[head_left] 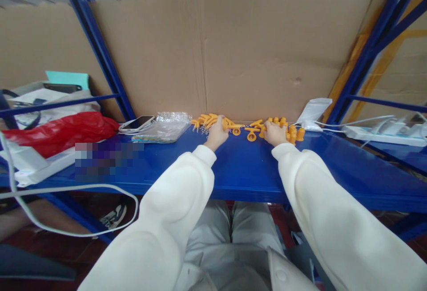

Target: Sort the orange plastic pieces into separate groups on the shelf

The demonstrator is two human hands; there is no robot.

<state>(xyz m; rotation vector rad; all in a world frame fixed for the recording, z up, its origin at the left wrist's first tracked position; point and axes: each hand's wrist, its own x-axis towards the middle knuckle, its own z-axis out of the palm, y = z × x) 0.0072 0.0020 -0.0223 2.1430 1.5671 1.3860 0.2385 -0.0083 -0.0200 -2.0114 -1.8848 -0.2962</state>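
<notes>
My left hand [217,135] reaches to the back of the blue shelf [248,166], its fingers closed around a small yellow plastic piece [224,125]. Beside it on the left lies a heap of long yellow plastic pieces [206,120], with thin metal chains at their near side. My right hand [275,134] is curled, with a yellow piece [262,131] at its thumb side; part of the fingers is hidden. Several short yellow cup-shaped pieces [300,134] stand around and right of it. Between the hands lie yellow pieces with round, hollow ends [251,136].
A phone [140,123] and clear plastic bags [165,128] lie left of the heap. Further left are a red bag [66,131] and a white power strip [50,166] with a looping cable. A cardboard sheet [253,55] stands behind; blue posts flank the shelf.
</notes>
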